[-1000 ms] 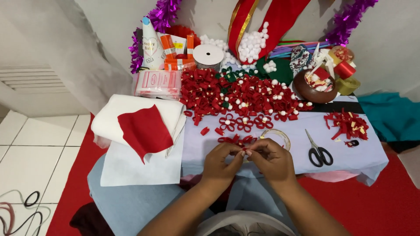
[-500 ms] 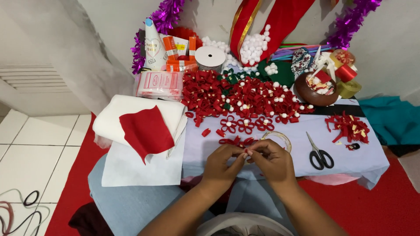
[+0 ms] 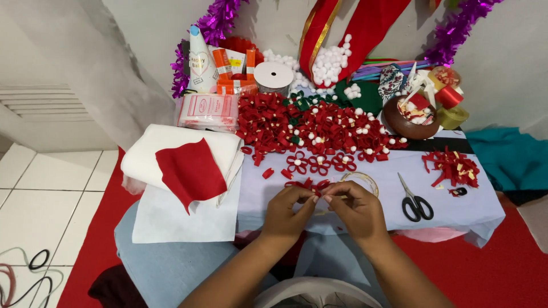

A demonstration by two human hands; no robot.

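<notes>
My left hand (image 3: 288, 212) and my right hand (image 3: 358, 209) meet at their fingertips over the front of a low table covered in pale cloth (image 3: 456, 211). Together they pinch a small red ribbon piece (image 3: 319, 197), mostly hidden by the fingers. Just beyond the fingers lie red ribbon loops (image 3: 308, 183) and a few finished red ribbon flowers with white centres (image 3: 318, 164). A clear tape ring (image 3: 361, 179) sits right behind my right hand.
Black-handled scissors (image 3: 415, 201) lie right of my hands. A big heap of red ribbon flowers (image 3: 319, 125) fills the table's middle. Red scraps (image 3: 454, 166), a brown bowl (image 3: 408, 120), white pom-poms (image 3: 331, 63), glue tubes (image 3: 231, 63), folded white cloth with red felt (image 3: 191, 171) surround it.
Both hands stay together at the table's front; the fingers shift slightly on the small red piece. Nothing else has moved.
</notes>
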